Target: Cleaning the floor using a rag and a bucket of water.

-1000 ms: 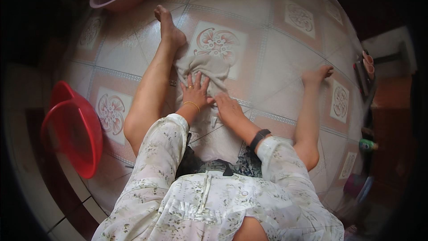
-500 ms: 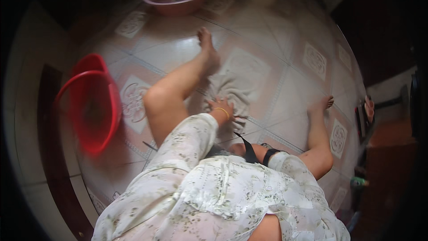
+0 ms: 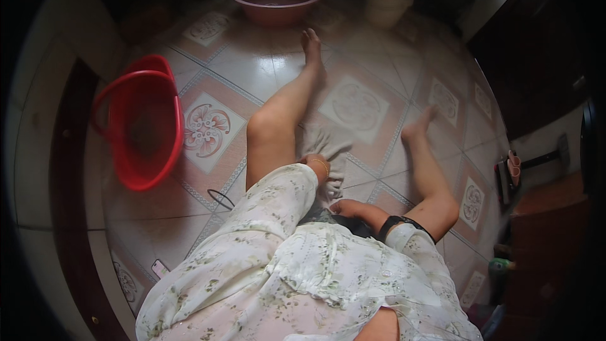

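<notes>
A crumpled, pale grey-beige cloth [image 3: 327, 142] lies on the tiled floor between my legs, drawn into folds. My left hand [image 3: 315, 163], with a thin gold bracelet at the wrist, is closed on the cloth's near left part. Its fingers are partly hidden by the cloth and the sleeve. Closer to my lap, my right hand [image 3: 347, 208] is low beside a dark grey and black thing [image 3: 322, 216], whose kind I cannot make out. A black band [image 3: 392, 223] circles the right wrist. The right fingers are mostly hidden, and whether they hold anything does not show.
A red basin-shaped bucket with a handle [image 3: 144, 145] stands on the left. A pink basin [image 3: 276, 16] and a cream bucket [image 3: 387, 4] are at the far side. A phone [image 3: 160, 269] lies lower left. Dark wooden furniture [image 3: 549, 227] lines the right.
My left hand has gone from spread on the cloth to closed on it, and the cloth is gathered narrower. My right hand has come closer to the left. The view has shifted slightly.
</notes>
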The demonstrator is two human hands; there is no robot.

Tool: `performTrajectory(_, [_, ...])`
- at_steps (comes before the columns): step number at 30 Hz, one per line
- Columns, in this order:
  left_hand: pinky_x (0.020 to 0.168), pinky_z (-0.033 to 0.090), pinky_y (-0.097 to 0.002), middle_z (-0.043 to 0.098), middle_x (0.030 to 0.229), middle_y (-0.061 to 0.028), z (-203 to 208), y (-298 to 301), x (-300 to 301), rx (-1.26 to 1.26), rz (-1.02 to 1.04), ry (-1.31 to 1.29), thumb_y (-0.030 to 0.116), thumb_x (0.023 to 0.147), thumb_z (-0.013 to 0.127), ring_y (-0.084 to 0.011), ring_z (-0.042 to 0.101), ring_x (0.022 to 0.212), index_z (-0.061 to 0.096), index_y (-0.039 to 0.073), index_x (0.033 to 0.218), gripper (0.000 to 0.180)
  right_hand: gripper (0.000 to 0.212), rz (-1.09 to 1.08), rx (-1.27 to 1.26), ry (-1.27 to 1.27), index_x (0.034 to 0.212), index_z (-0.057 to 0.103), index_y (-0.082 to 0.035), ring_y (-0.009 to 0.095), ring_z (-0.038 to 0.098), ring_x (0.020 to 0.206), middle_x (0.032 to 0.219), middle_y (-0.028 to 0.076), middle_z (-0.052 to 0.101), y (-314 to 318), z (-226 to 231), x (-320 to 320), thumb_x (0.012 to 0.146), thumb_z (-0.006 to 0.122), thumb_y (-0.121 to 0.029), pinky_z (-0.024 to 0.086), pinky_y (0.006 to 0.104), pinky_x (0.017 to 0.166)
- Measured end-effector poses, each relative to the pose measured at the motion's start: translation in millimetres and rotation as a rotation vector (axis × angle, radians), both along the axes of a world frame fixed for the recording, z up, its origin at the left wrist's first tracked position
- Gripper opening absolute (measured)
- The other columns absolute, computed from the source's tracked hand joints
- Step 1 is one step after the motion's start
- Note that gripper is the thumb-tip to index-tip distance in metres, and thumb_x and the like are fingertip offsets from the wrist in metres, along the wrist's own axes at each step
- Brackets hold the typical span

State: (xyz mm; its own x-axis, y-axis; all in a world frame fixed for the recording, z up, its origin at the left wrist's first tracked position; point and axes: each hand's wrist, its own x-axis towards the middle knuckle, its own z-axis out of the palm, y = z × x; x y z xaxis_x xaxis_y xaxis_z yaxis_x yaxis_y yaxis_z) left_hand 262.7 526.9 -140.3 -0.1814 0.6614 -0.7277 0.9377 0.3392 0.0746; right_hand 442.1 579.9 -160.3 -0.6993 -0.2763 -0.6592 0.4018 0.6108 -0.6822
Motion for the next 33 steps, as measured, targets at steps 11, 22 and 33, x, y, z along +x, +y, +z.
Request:
performTrajectory(11, [0.079, 0.052, -0.0549, 0.061, 0.123, -0.004, -67.3, 103.3, -37.4, -0.391, -0.225, -0.053, 0.023, 0.085, 0.064, -0.0313, 0.061, 0.107, 0.063, 0.013, 0.119, 0.035, 0.068, 0.038, -0.33, -0.29, 0.114, 0.056, 0.005, 0.024, 0.059, 0.094, 0.109, 0.022, 0.063, -8.6, -94.8, -12.0, 0.072, 0.073, -0.046, 0.046, 0.0382, 0.08])
performTrajectory(22, [0.084, 0.05, -0.0534, 0.057, 0.123, -0.0189, 19.7, 154.1, -64.8, -0.066, -0.074, -0.236, 0.024, 0.081, 0.064, -0.0342, 0.059, 0.11, 0.047, 0.003, 0.124, 0.051, 0.047, 0.061, -0.035, 0.12, 0.113, 0.057, 0.003, 0.032, 0.059, 0.1, 0.112, 0.023, 0.062, 114.1, -12.2, -91.4, 0.08, 0.061, -0.031, 0.046, 0.0385, 0.087])
performTrajectory(33, [0.087, 0.048, -0.0483, 0.061, 0.114, -0.0207, -4.5, 102.9, -49.1, 0.328, 0.083, -0.382, 0.025, 0.077, 0.066, -0.0355, 0.059, 0.107, 0.06, 0.014, 0.117, 0.042, 0.055, 0.108, 0.174, 0.065, 0.11, 0.059, 0.001, 0.036, 0.061, 0.097, 0.105, 0.024, 0.063, 92.0, 24.5, -96.6, 0.074, 0.066, -0.04, 0.046, 0.044, 0.084])
